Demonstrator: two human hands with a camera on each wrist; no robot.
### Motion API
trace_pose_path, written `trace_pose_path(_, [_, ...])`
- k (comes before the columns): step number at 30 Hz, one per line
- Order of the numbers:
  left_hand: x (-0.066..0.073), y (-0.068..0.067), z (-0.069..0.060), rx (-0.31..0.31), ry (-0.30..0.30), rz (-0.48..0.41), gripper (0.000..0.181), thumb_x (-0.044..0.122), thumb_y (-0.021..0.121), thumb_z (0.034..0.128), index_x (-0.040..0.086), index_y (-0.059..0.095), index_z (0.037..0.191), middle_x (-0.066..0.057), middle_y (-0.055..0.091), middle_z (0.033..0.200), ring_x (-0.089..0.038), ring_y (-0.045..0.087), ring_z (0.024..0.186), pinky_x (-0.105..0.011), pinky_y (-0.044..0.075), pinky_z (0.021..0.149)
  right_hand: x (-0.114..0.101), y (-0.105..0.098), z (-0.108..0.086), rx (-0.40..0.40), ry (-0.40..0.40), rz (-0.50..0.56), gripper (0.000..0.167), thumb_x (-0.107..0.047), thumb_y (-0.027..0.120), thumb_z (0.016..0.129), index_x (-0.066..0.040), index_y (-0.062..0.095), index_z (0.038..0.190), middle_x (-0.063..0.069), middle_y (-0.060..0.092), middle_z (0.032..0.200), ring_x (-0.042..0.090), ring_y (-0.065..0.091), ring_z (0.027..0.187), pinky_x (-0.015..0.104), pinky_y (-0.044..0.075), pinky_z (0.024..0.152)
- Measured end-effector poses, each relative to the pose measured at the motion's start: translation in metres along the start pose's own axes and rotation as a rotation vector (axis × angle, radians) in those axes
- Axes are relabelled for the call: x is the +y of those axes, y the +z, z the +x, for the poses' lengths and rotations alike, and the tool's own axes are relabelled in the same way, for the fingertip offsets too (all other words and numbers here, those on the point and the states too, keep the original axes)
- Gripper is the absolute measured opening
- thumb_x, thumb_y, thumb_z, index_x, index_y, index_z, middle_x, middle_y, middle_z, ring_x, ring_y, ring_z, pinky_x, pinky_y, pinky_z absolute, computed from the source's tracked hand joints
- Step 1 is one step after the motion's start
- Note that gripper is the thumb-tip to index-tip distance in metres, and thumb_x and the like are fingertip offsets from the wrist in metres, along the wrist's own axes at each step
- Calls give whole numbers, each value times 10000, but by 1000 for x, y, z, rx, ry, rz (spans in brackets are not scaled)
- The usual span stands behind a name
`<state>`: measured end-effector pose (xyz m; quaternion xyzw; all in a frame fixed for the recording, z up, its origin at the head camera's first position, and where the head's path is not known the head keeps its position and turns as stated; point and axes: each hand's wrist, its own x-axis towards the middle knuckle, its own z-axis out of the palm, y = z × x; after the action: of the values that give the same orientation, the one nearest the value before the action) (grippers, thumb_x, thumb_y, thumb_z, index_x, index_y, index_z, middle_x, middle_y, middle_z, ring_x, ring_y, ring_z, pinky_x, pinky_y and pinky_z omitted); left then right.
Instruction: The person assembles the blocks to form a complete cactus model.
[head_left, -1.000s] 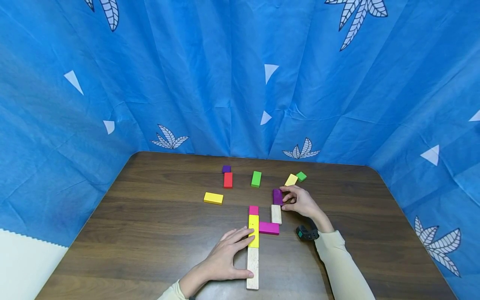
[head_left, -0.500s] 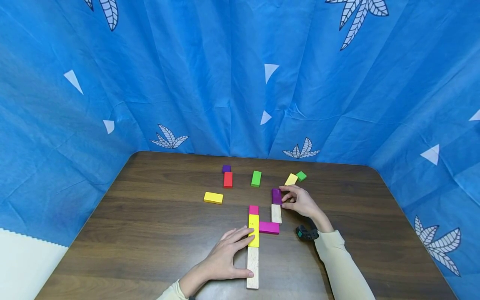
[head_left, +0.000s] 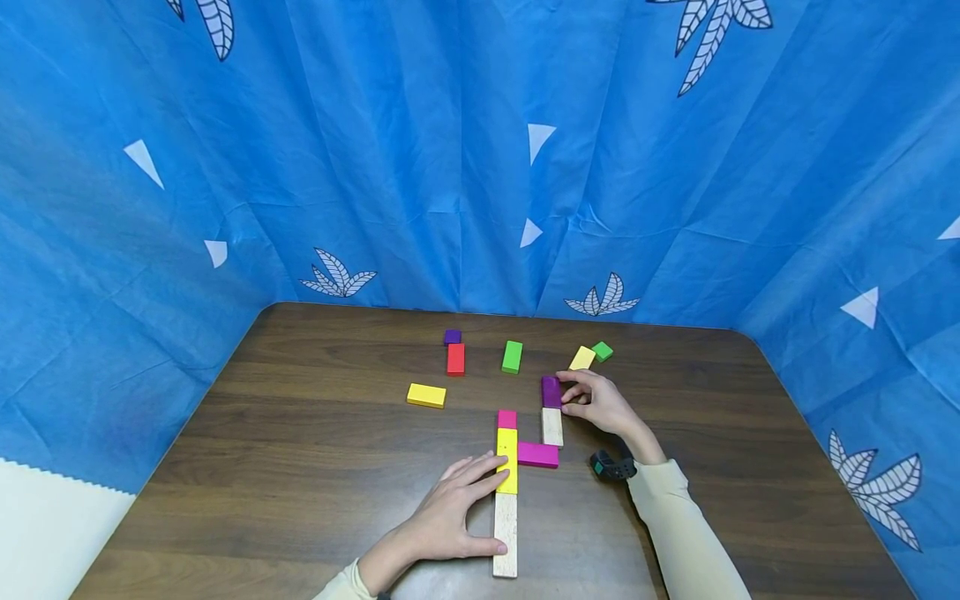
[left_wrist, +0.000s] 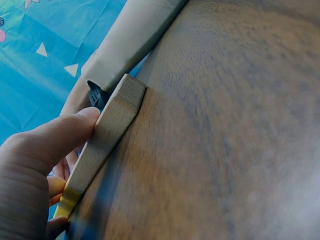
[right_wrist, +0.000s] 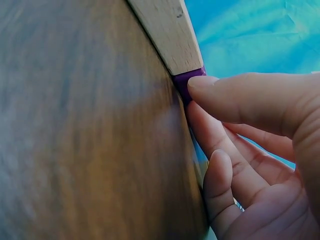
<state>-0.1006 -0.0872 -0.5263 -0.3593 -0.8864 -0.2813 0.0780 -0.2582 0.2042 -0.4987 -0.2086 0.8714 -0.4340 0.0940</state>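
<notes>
Tabletop [head_left: 322, 467]: brown wood grain, bearing both hands and all the blocks.
Left hand [head_left: 446, 518]: spread wide, thumb tip against the side of the long pale block, fingertips reaching onto the long yellow block.
Right hand [head_left: 602, 406]: thumb and index finger bent together, pinching the purple block at its right side.
Long pale block [head_left: 506, 533]: bare speckled wood, lying flat, nearest the person in a straight column.
Long yellow block [head_left: 510, 451]: bright, dotted near its far part, end to end with the long pale block.
Magenta block [head_left: 538, 455]: lying crosswise, touching the column's right side.
Short pale block [head_left: 552, 427]: bare wood, reaching away from the magenta block's right end.
Purple block [head_left: 551, 392]: glossy, deep-coloured, its near end touching the short pale block's far end.
Loose bricks: a yellow [head_left: 426, 396], a red [head_left: 456, 360], a green [head_left: 512, 357] and a pale yellow one [head_left: 582, 358], farther back.
Small pieces: pink [head_left: 507, 419] at the column's far end; violet [head_left: 452, 337] behind the red; little green [head_left: 602, 351] beside the pale yellow.
</notes>
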Motion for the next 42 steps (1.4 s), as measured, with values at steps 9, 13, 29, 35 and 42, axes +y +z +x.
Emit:
trace_pose_path(9, [0, 0, 0, 1, 2, 1, 880, 611, 754, 726, 83, 541, 1397, -6, 460, 1505, -241, 404, 1418, -443, 339, 1125, 2, 0, 0, 3, -6, 15, 532, 12, 704, 850, 34, 532, 1352, 154, 658, 1037, 212, 655, 880, 196, 532, 695])
trace_pose_path(13, [0, 0, 0, -4, -4, 4, 879, 615, 751, 727, 88, 540, 1399, 1, 457, 1508, -236, 402, 1420, -442, 338, 1127, 1, -2, -1, -7, -9, 24, 547, 2, 708, 853, 39, 517, 1365, 177, 666, 1082, 231, 670, 909, 185, 542, 725])
trace_pose_path(29, [2, -2, 1, -18, -23, -16, 881, 616, 743, 736, 91, 528, 1409, 1, 441, 1522, -235, 391, 1427, -446, 327, 1136, -28, 11, -40, 155, -146, -136, 586, -222, 741, 867, -49, 533, 1387, 167, 479, 1472, 405, 419, 1371, 634, 383, 1054])
trace_pose_path(35, [3, -4, 1, -47, -51, -35, 873, 630, 722, 751, 106, 520, 1419, 11, 426, 1534, -226, 377, 1436, -460, 320, 1144, -26, 22, -50, 101, -154, -151, 608, -263, 736, 869, -86, 521, 1409, 127, 423, 1527, 412, 277, 1454, 669, 313, 1083])
trace_pose_path(42, [4, -6, 2, -62, -62, -49, 874, 629, 719, 754, 105, 516, 1423, 13, 420, 1538, -224, 365, 1443, -464, 314, 1149, -19, 27, -52, 65, -151, -192, 594, -298, 720, 881, -117, 528, 1413, 107, 428, 1528, 417, 255, 1461, 696, 304, 1072])
